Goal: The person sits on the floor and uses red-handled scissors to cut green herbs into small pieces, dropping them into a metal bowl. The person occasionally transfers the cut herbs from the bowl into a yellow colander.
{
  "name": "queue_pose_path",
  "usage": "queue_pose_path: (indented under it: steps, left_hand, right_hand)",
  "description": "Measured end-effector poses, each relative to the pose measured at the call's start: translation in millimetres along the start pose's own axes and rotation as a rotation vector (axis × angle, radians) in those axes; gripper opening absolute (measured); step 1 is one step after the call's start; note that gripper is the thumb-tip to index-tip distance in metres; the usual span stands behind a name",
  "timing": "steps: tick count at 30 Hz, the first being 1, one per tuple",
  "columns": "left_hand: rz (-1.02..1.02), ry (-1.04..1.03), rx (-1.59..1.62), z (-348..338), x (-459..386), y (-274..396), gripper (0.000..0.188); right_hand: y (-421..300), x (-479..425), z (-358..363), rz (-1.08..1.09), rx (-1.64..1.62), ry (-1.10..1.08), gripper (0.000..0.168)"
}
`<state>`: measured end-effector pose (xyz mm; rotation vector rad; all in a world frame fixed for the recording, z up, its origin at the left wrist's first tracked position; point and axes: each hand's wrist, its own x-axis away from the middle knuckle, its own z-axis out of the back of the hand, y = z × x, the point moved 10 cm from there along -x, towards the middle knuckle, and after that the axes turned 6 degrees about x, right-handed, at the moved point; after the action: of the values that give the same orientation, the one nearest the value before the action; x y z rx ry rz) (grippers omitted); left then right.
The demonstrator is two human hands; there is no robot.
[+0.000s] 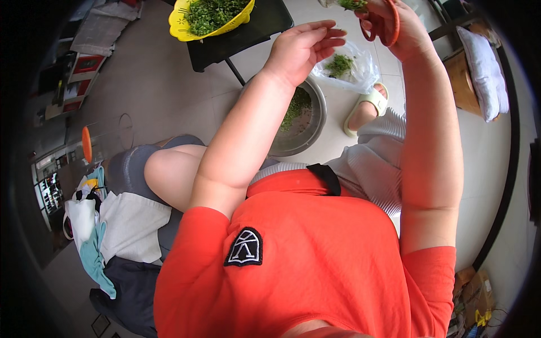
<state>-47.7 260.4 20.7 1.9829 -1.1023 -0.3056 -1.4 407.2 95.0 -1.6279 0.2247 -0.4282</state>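
Observation:
My right hand [403, 31] is at the top edge, its fingers around red-handled scissors [396, 25]; the blades are not visible. A bunch of green sprigs [353, 4] shows beside those fingers, cut off by the picture's edge. To its left is my left hand [302, 50], fingers apart and slightly curled, with nothing plainly in it. Under my left forearm sits a round metal basin [319, 120] with small green bits inside. More greens [339, 65] lie on a clear plastic bag [363, 76] on the floor. A yellow plastic basket [177, 21] holds many green sprigs.
The basket stands on a black table or stool [262, 29] at the top. A foot in a pale green slipper [376, 101] is near the bag. Clothes [131, 224] lie at my left. A light cushion [482, 74] rests on a wooden or cardboard piece at the right.

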Motion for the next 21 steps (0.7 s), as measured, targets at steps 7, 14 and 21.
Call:
queue_pose_path:
  steps: [7,14,21]
  left_hand:
    - [0.067,-0.097,0.306,-10.4,-27.0,-6.3,0.044]
    - [0.074,-0.044,0.284,-5.0,-6.7,-5.1,0.046]
    - [0.196,-0.034,-0.05,31.0,30.4,-13.8,0.041]
  right_hand:
    - [9.4,-4.3,11.8,0.012,-0.209,0.015,0.027]
    - [-1.0,2.1,4.8,0.027,-0.105,0.013,0.027]
    - [10.0,-1.6,-3.6,-0.001,-0.108,-0.019,0.03]
